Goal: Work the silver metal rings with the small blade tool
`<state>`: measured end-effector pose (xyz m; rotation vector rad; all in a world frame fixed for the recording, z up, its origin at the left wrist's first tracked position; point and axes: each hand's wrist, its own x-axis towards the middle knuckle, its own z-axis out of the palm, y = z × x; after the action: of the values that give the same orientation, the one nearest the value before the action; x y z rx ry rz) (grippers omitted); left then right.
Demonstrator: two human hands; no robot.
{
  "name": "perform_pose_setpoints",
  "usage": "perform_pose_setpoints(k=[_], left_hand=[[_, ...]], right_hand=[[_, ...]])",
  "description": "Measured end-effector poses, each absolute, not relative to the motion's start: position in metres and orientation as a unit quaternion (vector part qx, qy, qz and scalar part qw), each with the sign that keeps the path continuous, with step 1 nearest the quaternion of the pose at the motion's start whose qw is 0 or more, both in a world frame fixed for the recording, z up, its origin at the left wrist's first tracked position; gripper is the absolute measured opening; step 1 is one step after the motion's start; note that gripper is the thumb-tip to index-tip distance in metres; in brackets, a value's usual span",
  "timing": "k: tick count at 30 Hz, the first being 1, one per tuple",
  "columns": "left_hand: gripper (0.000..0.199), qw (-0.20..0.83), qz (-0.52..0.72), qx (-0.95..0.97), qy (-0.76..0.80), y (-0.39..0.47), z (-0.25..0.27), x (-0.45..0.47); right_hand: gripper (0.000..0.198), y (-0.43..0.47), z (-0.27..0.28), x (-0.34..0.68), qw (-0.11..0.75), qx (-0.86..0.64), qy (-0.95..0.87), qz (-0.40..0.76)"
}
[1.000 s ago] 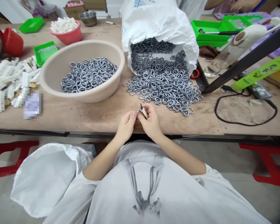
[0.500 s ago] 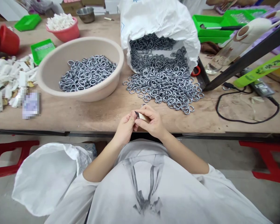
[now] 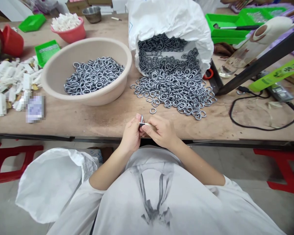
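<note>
Just over the front edge of the table, my left hand (image 3: 131, 133) pinches one grey ring (image 3: 141, 118) upright between thumb and fingers. My right hand (image 3: 163, 131) is closed around a small knife (image 3: 142, 124) with a dark blade and a pale handle, mostly covered by the fingers. The blade lies against or very close to the ring; exact contact is hard to see. Beyond my hands, a heap of grey rings (image 3: 178, 88) spills from a white sack (image 3: 171, 19). One loose ring (image 3: 153, 111) lies in front of the heap. More rings sit in a beige basin (image 3: 88, 99).
White plastic pieces (image 3: 14, 81) cover the left of the wooden table (image 3: 88, 122). A black metal bar (image 3: 257, 62) slants across the right, near a black cable (image 3: 259, 128). An open white bag (image 3: 49, 186) stands below, left of my lap.
The knife has turned so its dark blade points left towards my left hand. The ring now shows above my left fingers. A loose ring lies visible beyond my right hand.
</note>
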<state>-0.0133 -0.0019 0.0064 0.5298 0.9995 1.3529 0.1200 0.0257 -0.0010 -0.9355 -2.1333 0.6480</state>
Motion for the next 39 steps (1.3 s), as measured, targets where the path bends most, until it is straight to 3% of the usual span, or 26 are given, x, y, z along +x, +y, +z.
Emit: perform_pose_setpoints(k=[7,15,20,23,26,29,32,34,36,39], left_hand=[[0.055,0.645,0.589,0.234,0.426,-0.005,0.008,-0.012],[0.054,0.671,0.570,0.241,0.409,-0.003,0.000,-0.019],[0.053,0.682,0.543,0.287,0.397,-0.009,-0.002,-0.024],[0.049,0.654,0.557,0.288,0.424,-0.007,-0.004,-0.034],[0.044,0.614,0.572,0.301,0.452,0.000,-0.008,-0.048],[0.042,0.593,0.581,0.305,0.468,0.005,-0.011,-0.056],[0.043,0.606,0.570,0.300,0.467,0.007,-0.012,-0.053],[0.037,0.616,0.563,0.305,0.459,0.007,-0.011,-0.045],[0.037,0.609,0.565,0.322,0.455,0.005,-0.010,-0.036],[0.045,0.571,0.577,0.350,0.468,0.002,-0.008,-0.027]], right_hand=[[0.042,0.027,-0.001,0.120,0.360,-0.361,-0.822,0.251],[0.044,0.035,-0.005,0.118,0.311,-0.426,-0.798,0.291],[0.039,0.064,-0.005,0.124,0.222,-0.596,-0.752,0.172],[0.030,0.073,-0.004,0.122,0.138,-0.596,-0.784,0.103],[0.019,0.078,-0.007,0.119,0.127,-0.594,-0.787,0.107],[0.017,0.079,-0.009,0.120,0.217,-0.551,-0.776,0.217],[0.035,0.072,-0.004,0.119,0.312,-0.434,-0.705,0.465],[0.044,0.063,0.001,0.115,0.325,-0.370,-0.630,0.600],[0.050,0.053,0.004,0.110,0.330,-0.349,-0.583,0.655],[0.048,0.044,0.002,0.103,0.385,-0.370,-0.578,0.618]])
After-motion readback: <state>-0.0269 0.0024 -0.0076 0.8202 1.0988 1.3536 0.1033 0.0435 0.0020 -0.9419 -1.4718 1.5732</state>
